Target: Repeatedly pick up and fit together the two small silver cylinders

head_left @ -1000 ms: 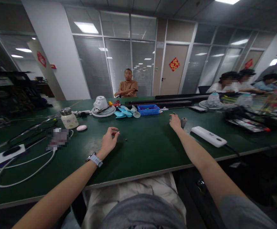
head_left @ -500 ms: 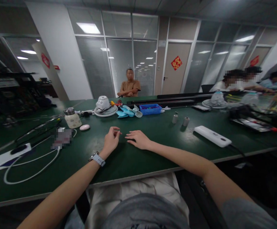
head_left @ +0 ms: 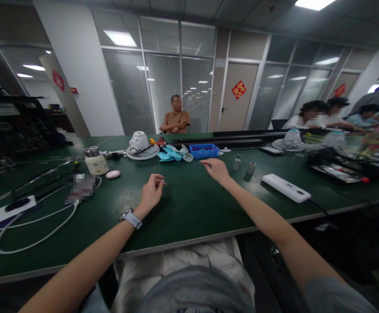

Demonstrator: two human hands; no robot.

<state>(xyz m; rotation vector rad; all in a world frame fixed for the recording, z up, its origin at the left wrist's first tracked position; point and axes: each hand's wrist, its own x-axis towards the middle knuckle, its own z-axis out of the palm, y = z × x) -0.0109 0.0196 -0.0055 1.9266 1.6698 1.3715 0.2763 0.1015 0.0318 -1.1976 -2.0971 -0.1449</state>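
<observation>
My left hand [head_left: 152, 191] is over the green table [head_left: 182, 213], thumb and fingers closed in a pinch. A tiny pale thing shows at its fingertips, too small to name. My right hand [head_left: 217, 171] reaches forward with its fingers stretched to the left, and nothing shows in them. Just beyond it is a blue plastic tray [head_left: 205, 152] with small items inside. To the right of this hand stand two small metal cylinders, one with a thin shaft [head_left: 237, 164] and one beside it [head_left: 251, 168]. Light-blue fan blades [head_left: 173, 154] lie left of the tray.
A white fan body [head_left: 141, 145] sits behind my left hand. On the left are a flask [head_left: 95, 161], a pink oval object [head_left: 112, 174] and white cables. A white power strip [head_left: 286, 188] lies on the right. Several people sit around the table.
My right hand has moved away from my left hand, forward and to the right, closer to the blue tray. My left hand keeps its pinch in nearly the same place.
</observation>
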